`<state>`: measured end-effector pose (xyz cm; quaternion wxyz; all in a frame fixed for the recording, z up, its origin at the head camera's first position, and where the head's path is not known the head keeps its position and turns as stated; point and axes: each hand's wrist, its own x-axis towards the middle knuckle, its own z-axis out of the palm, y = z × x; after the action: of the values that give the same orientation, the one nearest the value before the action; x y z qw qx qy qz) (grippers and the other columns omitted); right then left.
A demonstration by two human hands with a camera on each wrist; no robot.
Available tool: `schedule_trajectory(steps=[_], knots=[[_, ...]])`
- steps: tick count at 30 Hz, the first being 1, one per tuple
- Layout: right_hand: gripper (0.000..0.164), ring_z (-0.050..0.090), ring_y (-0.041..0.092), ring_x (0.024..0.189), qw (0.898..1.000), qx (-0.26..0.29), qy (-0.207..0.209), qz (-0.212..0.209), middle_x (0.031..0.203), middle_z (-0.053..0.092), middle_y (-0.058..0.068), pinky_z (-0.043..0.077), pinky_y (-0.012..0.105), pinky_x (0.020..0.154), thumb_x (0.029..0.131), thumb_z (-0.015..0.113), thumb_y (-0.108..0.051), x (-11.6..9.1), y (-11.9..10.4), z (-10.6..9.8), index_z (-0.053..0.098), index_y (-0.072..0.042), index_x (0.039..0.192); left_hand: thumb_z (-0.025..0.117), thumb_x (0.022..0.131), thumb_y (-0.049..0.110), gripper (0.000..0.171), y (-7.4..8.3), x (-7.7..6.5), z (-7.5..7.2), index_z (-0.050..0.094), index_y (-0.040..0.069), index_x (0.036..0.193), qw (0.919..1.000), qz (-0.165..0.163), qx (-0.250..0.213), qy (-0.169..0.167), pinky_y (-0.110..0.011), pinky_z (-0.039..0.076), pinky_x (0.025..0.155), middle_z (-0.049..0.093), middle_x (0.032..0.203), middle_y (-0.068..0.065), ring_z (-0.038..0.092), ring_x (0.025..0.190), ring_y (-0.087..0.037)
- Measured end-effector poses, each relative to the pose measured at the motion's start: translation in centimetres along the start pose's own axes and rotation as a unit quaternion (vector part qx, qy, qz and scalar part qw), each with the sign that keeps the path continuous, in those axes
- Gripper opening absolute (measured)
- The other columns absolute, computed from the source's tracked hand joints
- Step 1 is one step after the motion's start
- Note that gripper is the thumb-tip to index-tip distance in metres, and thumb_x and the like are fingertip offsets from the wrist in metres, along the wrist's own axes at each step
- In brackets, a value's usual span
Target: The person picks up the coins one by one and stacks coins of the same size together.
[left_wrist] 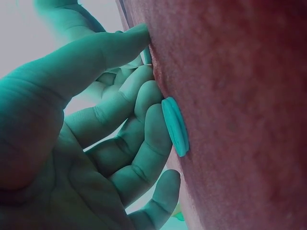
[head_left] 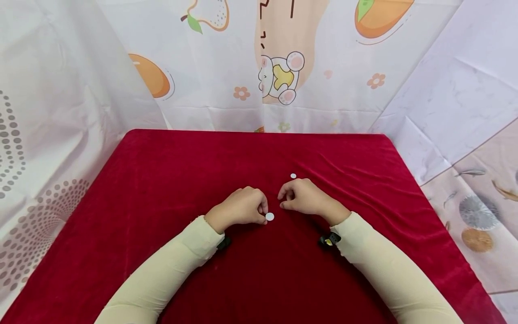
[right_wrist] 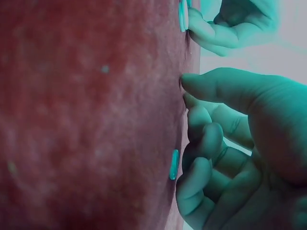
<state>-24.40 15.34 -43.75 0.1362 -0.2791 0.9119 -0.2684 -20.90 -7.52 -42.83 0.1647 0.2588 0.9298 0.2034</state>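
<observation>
A small white round disc lies on the red cloth at the thumb and index fingertips of my left hand, which seems to pinch its edge. Under that hand, by its other curled fingers, sits a thicker disc-shaped piece with a line round its side; the left hand hides it in the head view. My right hand hovers low over the cloth, fingers loosely bent, thumb and index slightly apart with nothing between them. Just beyond its knuckles lies another white disc, seen edge-on near the bent fingers in the right wrist view.
Red velvety cloth covers the table, with wrinkles on the right side. Printed white curtains hang behind and at both sides. Dark straps with small devices sit at the wrists, below the cream sleeves.
</observation>
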Motion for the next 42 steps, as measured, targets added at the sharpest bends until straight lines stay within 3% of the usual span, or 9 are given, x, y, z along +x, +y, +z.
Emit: schedule_trajectory(steps=[16, 24, 30, 42], knots=[[0.014, 0.055, 0.009, 0.064, 0.999, -0.027, 0.027, 0.01, 0.07, 0.064, -0.005, 0.05, 0.03, 0.068, 0.086, 0.082, -0.015, 0.8, 0.2, -0.9, 0.077, -0.014, 0.099, 0.09, 0.078, 0.028, 0.017, 0.0, 0.2, 0.2, 0.073, 0.027, 0.076, 0.9999, -0.001, 0.009, 0.006, -0.031, 0.051, 0.072, 0.065, 0.074, 0.015, 0.06, 0.072, -0.005], [0.017, 0.062, 0.013, 0.048, 0.999, -0.002, 0.033, 0.04, 0.068, 0.066, -0.001, 0.054, 0.033, 0.071, 0.089, 0.08, -0.013, 1.4, 0.7, -1.5, 0.075, -0.012, 0.105, 0.09, 0.078, 0.028, 0.017, 0.1, 0.2, 0.1, 0.073, 0.026, 0.077, 1.0, -0.007, 0.005, 0.003, -0.031, 0.051, 0.071, 0.065, 0.074, 0.014, 0.061, 0.072, -0.006], [0.02, 0.063, 0.013, 0.049, 0.998, -0.004, 0.038, 0.055, 0.073, 0.068, 0.001, 0.053, 0.032, 0.063, 0.088, 0.081, -0.014, 1.8, 1.0, -1.7, 0.076, -0.011, 0.107, 0.09, 0.078, 0.028, 0.017, 0.1, 0.2, 0.1, 0.073, 0.026, 0.077, 1.0, -0.008, 0.003, 0.003, -0.031, 0.051, 0.071, 0.066, 0.074, 0.014, 0.06, 0.072, -0.006], [0.021, 0.063, 0.013, 0.055, 0.996, -0.019, 0.051, 0.068, 0.074, 0.067, 0.003, 0.051, 0.033, 0.064, 0.087, 0.08, -0.018, 1.7, 1.5, -2.0, 0.075, -0.012, 0.107, 0.09, 0.079, 0.029, 0.018, 0.2, -0.1, 0.0, 0.073, 0.026, 0.077, 0.9999, -0.012, 0.006, 0.003, -0.03, 0.051, 0.071, 0.066, 0.075, 0.014, 0.061, 0.072, -0.007]])
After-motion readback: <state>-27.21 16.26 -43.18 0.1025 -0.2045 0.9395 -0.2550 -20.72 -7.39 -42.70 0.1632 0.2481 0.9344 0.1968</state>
